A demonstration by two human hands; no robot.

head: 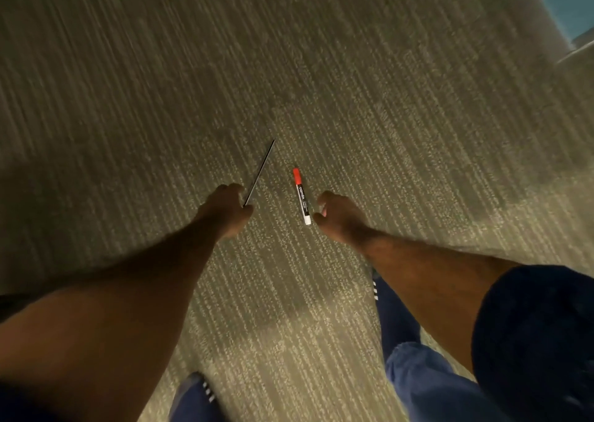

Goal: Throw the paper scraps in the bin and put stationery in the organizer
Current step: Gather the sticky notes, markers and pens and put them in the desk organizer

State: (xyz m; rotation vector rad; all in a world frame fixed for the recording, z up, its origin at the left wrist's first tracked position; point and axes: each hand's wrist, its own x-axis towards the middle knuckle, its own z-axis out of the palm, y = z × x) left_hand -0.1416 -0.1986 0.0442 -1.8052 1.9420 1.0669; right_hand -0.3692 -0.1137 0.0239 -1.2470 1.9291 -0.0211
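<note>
A white marker (pixel 301 196) with a red cap lies on the carpet, cap pointing away from me. My right hand (pixel 337 216) hovers just to its right, fingers curled and apart, close to the marker's white end but not holding it. My left hand (pixel 226 211) pinches the near end of a thin dark pencil-like stick (pixel 259 172), which slants up and away to the right. No bin, organizer or paper scraps are in view.
Grey-beige striped carpet (pixel 289 68) fills the view. My legs in blue trousers and dark shoes (pixel 401 341) stand below the hands. A pale furniture edge (pixel 575 52) shows at the upper right.
</note>
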